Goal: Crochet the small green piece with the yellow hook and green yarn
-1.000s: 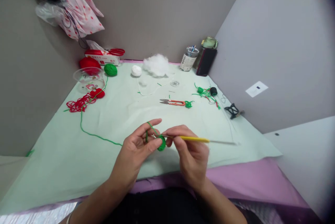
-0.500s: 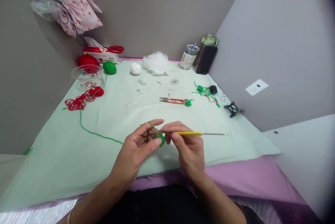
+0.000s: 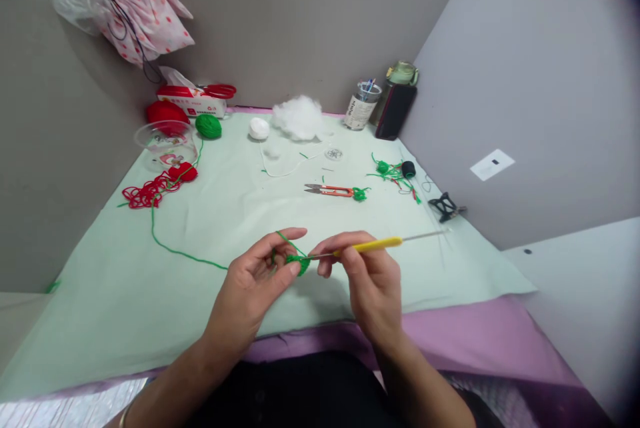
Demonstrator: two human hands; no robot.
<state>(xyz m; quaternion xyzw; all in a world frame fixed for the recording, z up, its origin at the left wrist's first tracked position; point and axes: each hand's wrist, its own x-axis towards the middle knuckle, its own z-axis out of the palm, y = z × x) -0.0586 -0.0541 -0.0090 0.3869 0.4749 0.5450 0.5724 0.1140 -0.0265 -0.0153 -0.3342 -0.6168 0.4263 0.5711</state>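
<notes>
Between thumb and fingers, my left hand point(image 3: 255, 281) pinches a small green crochet piece point(image 3: 303, 266), with green yarn looped over its raised index finger. My right hand point(image 3: 367, 275) grips a yellow-handled crochet hook point(image 3: 380, 245), whose metal tip touches the top edge of the green piece. The hook's far end points up to the right. A strand of green yarn point(image 3: 183, 254) runs from my left hand across the cloth toward a green yarn ball point(image 3: 209, 126) at the back left.
Orange thread snips point(image 3: 333, 191) lie ahead of my hands. White stuffing point(image 3: 299, 118) and a white yarn ball point(image 3: 259, 129) are at the back. Red yarn point(image 3: 150, 191) lies left; green scraps point(image 3: 395, 171) and a black clip point(image 3: 447, 207) lie right.
My right hand has moved right and the hook has tilted, its far end higher. Its tip has drawn back from beyond the green piece to its edge. My left hand has shifted slightly left.
</notes>
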